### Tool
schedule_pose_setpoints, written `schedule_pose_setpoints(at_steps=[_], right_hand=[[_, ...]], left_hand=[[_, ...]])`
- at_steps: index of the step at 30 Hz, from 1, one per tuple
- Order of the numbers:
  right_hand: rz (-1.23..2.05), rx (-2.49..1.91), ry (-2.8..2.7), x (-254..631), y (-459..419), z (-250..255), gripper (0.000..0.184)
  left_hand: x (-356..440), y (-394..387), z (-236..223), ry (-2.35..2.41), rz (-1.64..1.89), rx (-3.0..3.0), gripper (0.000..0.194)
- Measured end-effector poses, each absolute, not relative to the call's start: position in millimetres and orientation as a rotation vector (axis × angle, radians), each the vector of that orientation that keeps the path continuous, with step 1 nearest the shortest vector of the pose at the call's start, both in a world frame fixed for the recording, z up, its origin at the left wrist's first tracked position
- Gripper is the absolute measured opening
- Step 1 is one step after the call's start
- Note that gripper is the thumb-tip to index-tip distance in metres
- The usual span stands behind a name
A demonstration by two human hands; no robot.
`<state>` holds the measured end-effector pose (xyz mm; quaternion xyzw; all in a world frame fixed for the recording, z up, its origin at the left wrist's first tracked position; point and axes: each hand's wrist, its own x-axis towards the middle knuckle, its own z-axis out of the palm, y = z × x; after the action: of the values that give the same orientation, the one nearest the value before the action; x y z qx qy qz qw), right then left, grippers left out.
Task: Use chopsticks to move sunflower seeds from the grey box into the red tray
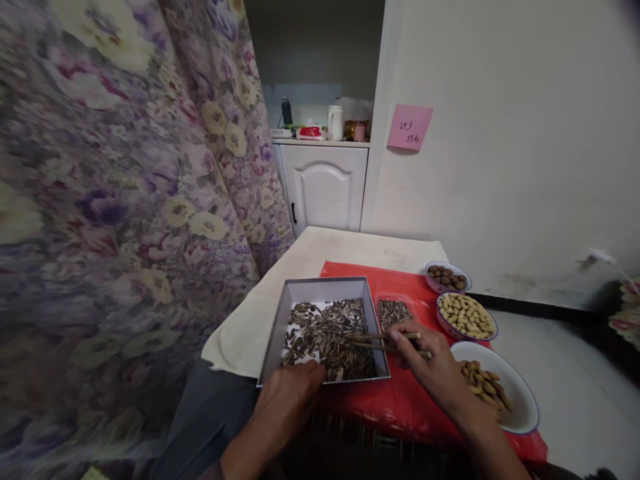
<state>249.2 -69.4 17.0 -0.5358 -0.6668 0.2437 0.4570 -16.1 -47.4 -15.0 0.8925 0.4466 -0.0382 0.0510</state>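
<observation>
A shallow grey-rimmed box (325, 289) with a white inside holds a heap of dark striped sunflower seeds (327, 330). My left hand (295, 392) is closed over the near rim of the box, its fingertips partly hidden inside. Between the fingers of my right hand (425, 360) is a pair of chopsticks (373, 340), whose tips point left into the seeds. Just right of the box, a small clear tray (395, 310) of similar seeds sits partly behind my right hand.
On the right stand a bowl of round brown nuts (447, 277), a bowl of peanuts (466, 315) and a large white bowl (520, 390) with brown elongated pieces. A red plastic sheet (345, 269) covers part of the pale tablecloth (240, 347). A floral curtain (150, 200) hangs left.
</observation>
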Motion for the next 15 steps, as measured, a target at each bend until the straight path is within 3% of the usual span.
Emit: schedule_pose_setpoints(at_steps=[15], right_hand=[[0.643, -1.318, -1.538, 262, -75, 25, 0.030]], left_hand=[[-18, -47, -17, 1.363, -0.105, 2.708, 0.012]])
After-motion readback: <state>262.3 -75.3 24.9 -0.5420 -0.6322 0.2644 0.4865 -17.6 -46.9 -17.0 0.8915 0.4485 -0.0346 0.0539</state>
